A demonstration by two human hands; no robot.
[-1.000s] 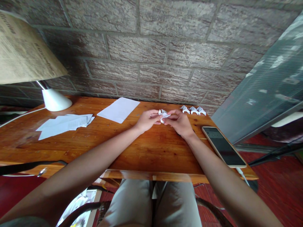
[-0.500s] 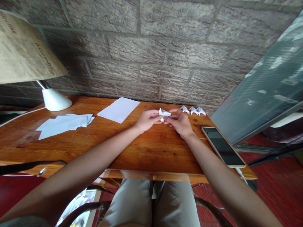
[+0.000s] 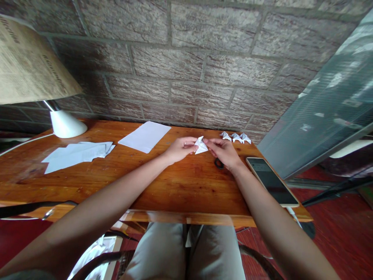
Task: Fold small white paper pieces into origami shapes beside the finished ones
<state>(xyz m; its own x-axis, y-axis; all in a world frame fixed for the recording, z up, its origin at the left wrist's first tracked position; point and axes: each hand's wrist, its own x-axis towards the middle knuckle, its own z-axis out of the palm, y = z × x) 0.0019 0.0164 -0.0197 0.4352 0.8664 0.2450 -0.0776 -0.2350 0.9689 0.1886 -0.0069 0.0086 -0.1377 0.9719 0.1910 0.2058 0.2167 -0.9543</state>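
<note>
Between my two hands, above the middle of the wooden table (image 3: 186, 190), is a small piece of folded white paper (image 3: 201, 145) with pointed corners. My left hand (image 3: 181, 150) pinches its left edge between thumb and fingers. On the other side, my right hand (image 3: 223, 151) grips the upper right edge with thumb and forefinger. Partly behind my right wrist lies a small black ring-shaped object (image 3: 218, 163), whose kind I cannot make out. Three folded paper figures (image 3: 235, 137) stand in a row near the wall, just beyond my right hand.
A stack of white paper (image 3: 145, 137) lies at the back, left of my hands. Farther left are loose paper pieces (image 3: 78, 153) and a lamp (image 3: 67, 125). A smartphone (image 3: 272, 182) with a cable rests at the right edge. A brick wall (image 3: 186, 66) bounds the table's back.
The folded paper has turned in my hands and now shows a flatter, broader face. My right hand has shifted slightly, leaving the black ring-shaped object more exposed.
</note>
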